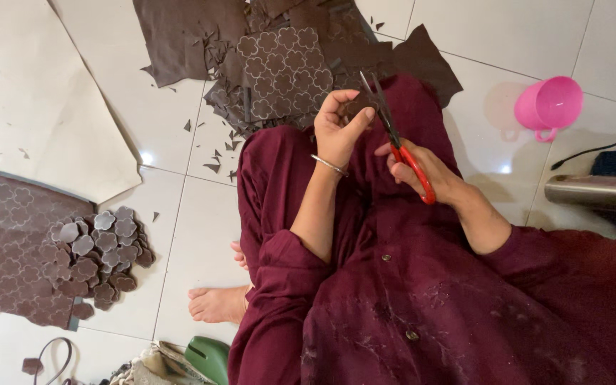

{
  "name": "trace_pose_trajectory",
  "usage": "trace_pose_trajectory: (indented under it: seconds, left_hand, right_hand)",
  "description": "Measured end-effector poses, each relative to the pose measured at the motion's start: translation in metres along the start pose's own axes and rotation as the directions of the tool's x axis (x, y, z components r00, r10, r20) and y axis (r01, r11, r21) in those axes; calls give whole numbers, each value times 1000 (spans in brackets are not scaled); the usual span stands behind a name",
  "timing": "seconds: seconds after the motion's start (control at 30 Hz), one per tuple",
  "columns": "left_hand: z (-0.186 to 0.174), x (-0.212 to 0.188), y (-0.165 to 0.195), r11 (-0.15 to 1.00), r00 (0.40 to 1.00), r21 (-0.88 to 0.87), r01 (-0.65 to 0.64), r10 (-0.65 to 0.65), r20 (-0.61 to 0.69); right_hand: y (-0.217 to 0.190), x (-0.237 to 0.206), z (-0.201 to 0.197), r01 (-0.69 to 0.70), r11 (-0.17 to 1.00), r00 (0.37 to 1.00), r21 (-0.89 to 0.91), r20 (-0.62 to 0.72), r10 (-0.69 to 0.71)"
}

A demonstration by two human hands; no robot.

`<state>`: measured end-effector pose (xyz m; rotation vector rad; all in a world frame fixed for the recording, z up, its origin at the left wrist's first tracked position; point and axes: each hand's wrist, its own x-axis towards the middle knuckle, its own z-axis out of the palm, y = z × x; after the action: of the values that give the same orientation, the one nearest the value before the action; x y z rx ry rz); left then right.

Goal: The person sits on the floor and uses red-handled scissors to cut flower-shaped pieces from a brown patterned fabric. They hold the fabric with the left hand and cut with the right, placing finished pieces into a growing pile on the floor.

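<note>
**Floor station check: cutting brown shapes, seated**

Far left: brown patterned sheet (pixel 8 242) flat on the tiles, w/ a pile of cut flower-shaped pieces (pixel 101 253) heaped on its right edge. Above it, a large pale sheet (pixel 30 93) lies at an angle. My bare foot (pixel 215 303) rests on the tile just right of the pile; a green item (pixel 208 356) sits near it at the bottom edge, kind unclear.

Top centre: marked brown sheet (pixel 283 68) w/ flower outlines, offcuts and scraps (pixel 219 153) scattered round it, just beyond my knees.

Centre: my left hand (pixel 340 128), bangle on wrist, pinches a small brown piece (pixel 356 107) between thumb and fingers, held over my lap in maroon cloth. My right hand (pixel 422 167) is closed through the red handles of the scissors (pixel 393 135); blades slightly apart, meeting the piece.

Right: pink plastic mug (pixel 547 107) tipped on its side, well apart from my hands. Metal cylinder (pixel 597 192) and black cable (pixel 597 150) at the right edge.
</note>
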<state>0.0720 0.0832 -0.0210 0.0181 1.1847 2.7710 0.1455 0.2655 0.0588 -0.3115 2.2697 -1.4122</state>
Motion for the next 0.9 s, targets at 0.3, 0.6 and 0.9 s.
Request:
trace_pose_trajectory:
  seconds: [0.3,0.6,0.9]
  left_hand:
    - [4,-2,4,1000,998,-13,15,-14,56]
    - [7,-3,6,997,996,-77,24,-17,87]
    - [7,-1,4,992,995,-111,64,-55,81]
  right_hand:
    - [0,5,4,-5,1000,1000,28,-14,5]
    - [-6,8,12,-26,998,995,58,-96,32]
    - [-2,8,9,-38,993,995,112,-91,49]
